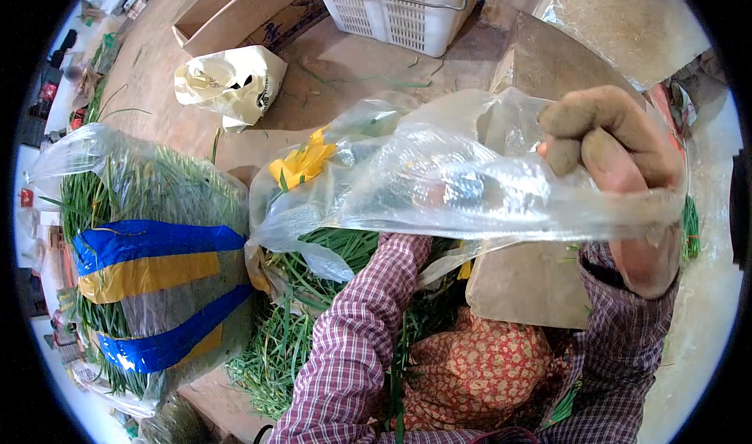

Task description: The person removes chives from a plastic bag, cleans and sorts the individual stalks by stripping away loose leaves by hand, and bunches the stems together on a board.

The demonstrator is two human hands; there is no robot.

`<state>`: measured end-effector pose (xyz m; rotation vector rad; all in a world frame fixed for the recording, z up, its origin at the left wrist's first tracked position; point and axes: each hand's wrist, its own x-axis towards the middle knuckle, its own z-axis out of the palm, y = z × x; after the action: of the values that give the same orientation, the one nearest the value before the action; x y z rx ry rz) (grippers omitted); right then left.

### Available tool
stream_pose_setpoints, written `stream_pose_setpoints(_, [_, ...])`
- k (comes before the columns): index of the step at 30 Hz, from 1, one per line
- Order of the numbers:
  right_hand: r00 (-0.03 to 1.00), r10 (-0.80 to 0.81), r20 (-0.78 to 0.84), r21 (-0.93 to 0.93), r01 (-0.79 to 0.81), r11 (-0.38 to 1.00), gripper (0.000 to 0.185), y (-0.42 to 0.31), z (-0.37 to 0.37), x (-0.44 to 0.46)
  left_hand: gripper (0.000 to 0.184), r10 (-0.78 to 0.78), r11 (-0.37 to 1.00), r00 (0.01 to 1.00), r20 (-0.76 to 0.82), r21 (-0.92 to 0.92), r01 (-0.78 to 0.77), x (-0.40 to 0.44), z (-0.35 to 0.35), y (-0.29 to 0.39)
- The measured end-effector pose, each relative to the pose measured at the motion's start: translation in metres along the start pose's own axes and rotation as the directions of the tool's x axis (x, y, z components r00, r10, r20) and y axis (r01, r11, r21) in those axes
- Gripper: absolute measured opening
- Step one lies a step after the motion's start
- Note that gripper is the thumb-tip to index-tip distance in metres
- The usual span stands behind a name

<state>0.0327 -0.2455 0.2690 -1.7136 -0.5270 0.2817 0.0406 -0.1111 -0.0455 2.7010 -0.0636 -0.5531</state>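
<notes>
My right hand (619,154) is closed on the edge of a clear plastic bag (486,185), lifted at the right. The bag stretches leftward across the middle of the view. My left hand (431,197) is behind or inside the plastic; its fingers are blurred by the film. A yellow strip bundle (304,160) lies by the bag's left part. Below the plastic are loose green stalks (274,358). To the left stands a packed bundle of green stalks (157,185) in clear plastic, wrapped with blue and yellow tape (168,244).
A white plastic basket (392,13) and an open cardboard box (243,13) stand at the back. A crumpled cream bag (231,83) lies nearer. Cardboard (533,283) is at the right, beside red floral cloth (486,366) over my lap.
</notes>
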Motion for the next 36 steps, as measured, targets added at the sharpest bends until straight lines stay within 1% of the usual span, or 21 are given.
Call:
stream_pose_setpoints(2, [0.992,0.12,-0.025,0.026,-0.12,0.992,0.025,-0.005,-0.001,0.0,0.066,-0.005,1.0,1.0,0.016,0.004,0.005,0.001,-0.001,0.0])
stream_pose_setpoints(7, [0.998,0.046,0.036,0.253,-0.054,0.966,0.025,0.012,-0.007,0.009,0.069,-0.015,0.999,0.999,0.042,-0.05,0.017,0.004,-0.008,-0.005])
stream_pose_setpoints(9, [1.0,-0.024,-0.004,0.062,0.024,0.998,0.026,0.019,-0.011,0.017,0.07,-0.004,0.993,1.0,0.027,-0.115,0.007,-0.002,-0.016,-0.01])
stream_pose_setpoints(11, [0.999,-0.028,0.028,-0.046,0.029,0.999,0.027,0.03,-0.026,0.026,0.071,0.022,0.973,0.995,-0.094,-0.225,-0.043,-0.02,-0.025,-0.022])
stream_pose_setpoints(12, [0.999,-0.051,0.018,-0.029,0.051,0.998,0.027,0.037,-0.029,0.03,0.069,0.136,0.954,0.923,-0.359,-0.203,-0.22,-0.039,-0.027,-0.031])
stream_pose_setpoints(15, [0.998,-0.063,0.015,0.107,0.061,0.992,0.027,0.059,-0.034,0.047,0.073,0.031,0.894,0.881,-0.472,-0.381,-0.236,-0.092,-0.044,-0.056])
stream_pose_setpoints(17, [0.986,0.055,0.154,0.281,-0.097,0.955,0.031,0.068,-0.042,0.054,0.065,-0.041,0.666,0.885,-0.464,-0.673,-0.322,-0.12,-0.053,-0.076])
stream_pose_setpoints(19, [0.981,0.056,0.184,0.358,-0.12,0.926,0.032,0.085,-0.049,0.06,0.054,-0.234,0.619,0.893,-0.384,-0.767,-0.168,-0.152,-0.059,-0.102])
stream_pose_setpoints(22, [0.97,0.191,0.151,0.333,-0.232,0.914,0.033,0.101,-0.042,0.065,0.05,-0.377,0.224,0.861,-0.343,-0.935,-0.274,-0.187,-0.055,-0.135])
stream_pose_setpoints(24, [0.923,0.304,0.235,-0.028,-0.306,0.952,0.034,0.091,-0.032,0.064,0.051,-0.443,0.155,0.829,-0.341,-0.94,-0.304,-0.195,-0.042,-0.148])
stream_pose_setpoints(25, [0.865,0.395,0.309,-0.265,-0.32,0.91,0.035,0.077,-0.028,0.06,0.051,-0.489,0.069,0.811,-0.32,-0.942,-0.329,-0.196,-0.034,-0.157])
stream_pose_setpoints(26, [0.796,0.497,0.346,-0.492,-0.297,0.818,0.035,0.056,-0.017,0.051,0.049,-0.495,0.092,0.792,-0.358,-0.928,-0.362,-0.194,-0.031,-0.161])
stream_pose_setpoints(27, [0.811,0.379,0.446,-0.275,-0.279,0.92,0.034,0.052,-0.002,0.037,0.046,-0.452,0.046,0.813,-0.367,-0.92,-0.389,-0.193,-0.026,-0.167])
stream_pose_setpoints(28, [0.731,0.432,0.528,-0.296,-0.317,0.901,0.035,0.041,0.013,0.026,0.046,-0.43,0.03,0.829,-0.358,-0.923,-0.384,-0.195,-0.028,-0.163])
stream_pose_setpoints(29, [0.734,0.228,0.639,-0.228,-0.102,0.968,0.042,0.056,0.028,0.016,0.046,-0.403,0.022,0.841,-0.361,-0.922,-0.386,-0.193,-0.034,-0.16])
stream_pose_setpoints(30, [0.787,0.088,0.61,-0.088,-0.043,0.995,0.056,0.065,0.049,0.005,0.045,-0.429,0.077,0.816,-0.387,-0.916,-0.394,-0.193,-0.043,-0.15])
stream_pose_setpoints(31, [0.771,0.223,0.597,-0.312,-0.033,0.95,0.074,0.062,0.063,0.0,0.048,-0.395,0.014,0.833,-0.387,-0.909,-0.416,-0.192,-0.042,-0.15])
stream_pose_setpoints(32, [0.804,-0.164,0.571,-0.362,0.427,0.829,0.092,0.074,0.084,-0.002,0.048,-0.376,0.02,0.845,-0.379,-0.916,-0.401,-0.191,-0.044,-0.15])
stream_pose_setpoints(33, [0.879,-0.016,0.476,-0.529,0.301,0.793,0.104,0.081,0.103,-0.006,0.049,-0.359,0.023,0.859,-0.365,-0.924,-0.383,-0.19,-0.044,-0.147])
stream_pose_setpoints(35, [0.915,0.121,0.384,-0.496,0.094,0.863,0.109,0.092,0.124,0.0,0.048,-0.349,0.067,0.832,-0.432,-0.897,-0.438,-0.19,-0.048,-0.131])
stream_pose_setpoints(36, [0.932,0.06,0.359,-0.475,0.127,0.871,0.11,0.105,0.134,0.002,0.048,-0.339,0.083,0.826,-0.45,-0.889,-0.45,-0.19,-0.05,-0.128])
